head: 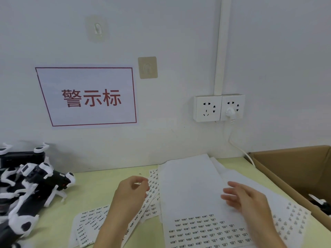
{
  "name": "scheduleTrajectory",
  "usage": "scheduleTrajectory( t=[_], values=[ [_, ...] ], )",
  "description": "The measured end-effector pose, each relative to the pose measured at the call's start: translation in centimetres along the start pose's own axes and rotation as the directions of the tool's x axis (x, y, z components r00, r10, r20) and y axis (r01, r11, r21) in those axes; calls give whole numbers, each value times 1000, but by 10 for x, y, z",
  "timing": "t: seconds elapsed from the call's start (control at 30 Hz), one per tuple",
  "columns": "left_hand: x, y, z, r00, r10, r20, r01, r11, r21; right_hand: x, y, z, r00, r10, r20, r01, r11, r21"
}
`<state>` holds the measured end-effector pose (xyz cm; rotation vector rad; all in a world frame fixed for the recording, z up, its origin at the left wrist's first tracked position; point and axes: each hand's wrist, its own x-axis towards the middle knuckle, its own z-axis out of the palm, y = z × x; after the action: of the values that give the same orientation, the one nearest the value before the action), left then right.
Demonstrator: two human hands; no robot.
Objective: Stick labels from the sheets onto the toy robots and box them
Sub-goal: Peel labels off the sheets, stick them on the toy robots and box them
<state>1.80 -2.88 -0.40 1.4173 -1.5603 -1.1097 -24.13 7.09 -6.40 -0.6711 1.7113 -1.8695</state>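
White label sheets (pixel 193 197) lie flat, overlapping, beneath both hands' fingers. Black-and-white toy robots (pixel 30 187) lie heaped left of them; an open cardboard box (pixel 293 169) stands right.

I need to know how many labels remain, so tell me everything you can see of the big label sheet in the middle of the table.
The label sheet is white paper lying flat on the green table. Its upper part is bare; rows of small black-printed labels remain along the near end. It overlaps other sheets. The right hand hovers at its right edge; contact is unclear.
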Motion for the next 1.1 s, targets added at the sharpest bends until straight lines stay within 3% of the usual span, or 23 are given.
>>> scheduleTrajectory(
  t=[0.1,0.2,0.23,0.3,0.4,0.5,0.6,0.67,0.77,0.87,0.93,1.0,1.07,1.1],
  values=[
    [0,-3,-9,997,81,8,-81,971,224,-1,9,6,998,-10,66,23,978,-208],
    [11,-2,-32,995,99,-11,-84,894,440,2,9,6,998,-23,66,42,956,-291],
    [18,-1,-44,996,85,-3,-70,838,541,1,9,6,997,-25,66,44,953,-299],
    [41,5,-69,999,27,30,-41,632,774,0,8,7,997,-34,74,55,949,-312],
    [72,9,-104,995,-97,5,31,364,931,-2,6,7,996,-37,75,61,938,-341],
    [85,-8,-129,978,-200,-61,93,153,984,-3,6,8,997,-27,77,53,933,-355],
    [92,-36,-146,953,-303,-19,60,125,990,-6,6,10,996,-29,82,57,931,-361],
    [94,-51,-150,976,-218,22,7,132,991,-7,6,12,996,-39,84,67,926,-372],
    [96,-64,-152,998,1,59,-59,66,996,-6,5,13,996,-39,77,65,923,-379],
    [101,-64,-149,996,37,79,-81,79,994,-5,5,13,997,-30,78,58,921,-386],
    [108,-59,-147,989,136,65,-77,84,993,-5,5,13,996,-28,79,56,920,-387],
    [120,-50,-153,953,297,57,-40,-63,997,-5,6,14,996,-30,81,59,921,-385],
    [130,-39,-164,975,208,82,-18,-291,957,-5,8,14,996,-33,78,61,921,-386],
    [135,-35,-171,995,92,48,-14,-333,943,-5,8,14,997,-35,74,61,920,-388]
  ],
)
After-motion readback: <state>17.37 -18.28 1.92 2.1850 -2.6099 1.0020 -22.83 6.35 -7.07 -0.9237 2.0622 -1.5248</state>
